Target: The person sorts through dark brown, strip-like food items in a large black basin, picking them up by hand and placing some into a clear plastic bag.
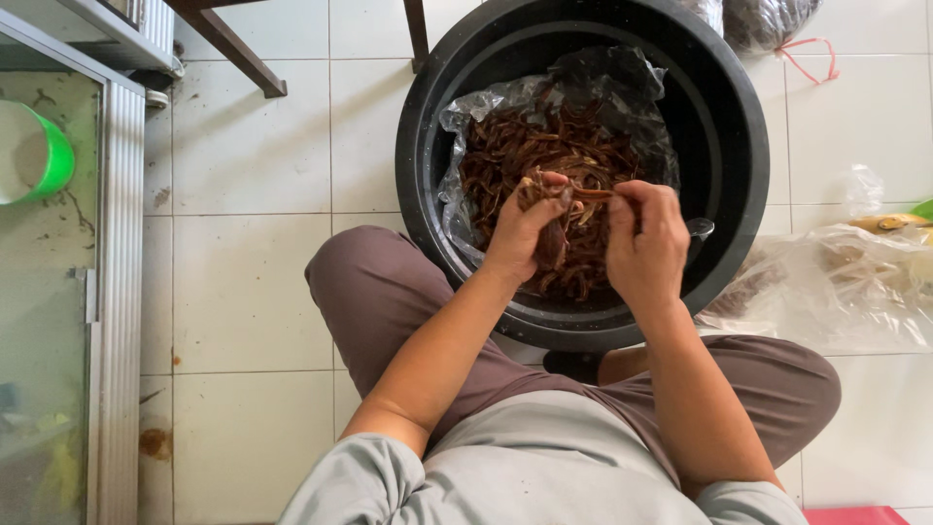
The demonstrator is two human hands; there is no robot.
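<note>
Handfuls of dried brown pods [544, 156] are heaped on a clear plastic sheet [462, 117] inside a black tub [739, 146] on the tiled floor [253, 292]. One pod [551, 241] is clamped in the left hand [525, 233]; its tip is pinched by the right hand [646, 238]. Pods are judged light, brittle, dry; best gripped mid-body, ends snapped gently.

Two bare hands, the left hand [520, 233] and the right hand [646, 243], meet at frame centre over one black tub [428, 146]. One clear plastic liner [466, 112] holds brown pods [525, 146] (too many to count). One green cup [53, 156] at upper left; one plastic bag [836, 282] at right.
</note>
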